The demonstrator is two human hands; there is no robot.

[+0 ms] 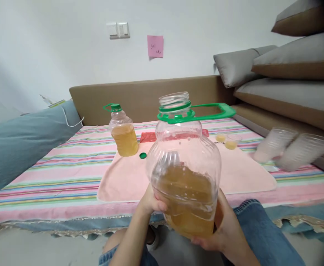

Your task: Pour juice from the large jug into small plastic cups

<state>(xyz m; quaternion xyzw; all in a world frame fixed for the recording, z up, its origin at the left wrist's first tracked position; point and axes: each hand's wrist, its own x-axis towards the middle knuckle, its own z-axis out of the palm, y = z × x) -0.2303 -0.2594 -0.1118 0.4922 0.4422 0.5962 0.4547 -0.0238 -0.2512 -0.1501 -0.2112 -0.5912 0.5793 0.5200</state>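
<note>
A large clear plastic bottle (184,159), about half full of amber liquid, is held up close in front of me, slightly tilted. Its mouth is uncapped, and a green carry handle (211,110) sticks out to the right from the neck. My left hand (154,199) grips the bottle's left side. My right hand (220,229) wraps its lower right side and base; some fingers are hidden behind the bottle. Beyond, a green cap (143,156) lies on the pink cloth (123,181). A second bottle (124,136) of amber liquid stands capped at the left.
Two small cups (230,143) with yellowish liquid stand at the cloth's back right. Stacks of clear plastic cups (306,151) lie on the striped sheet (67,170) at right. A red packet (147,137) lies behind the cloth. Cushions (294,88) are piled at right.
</note>
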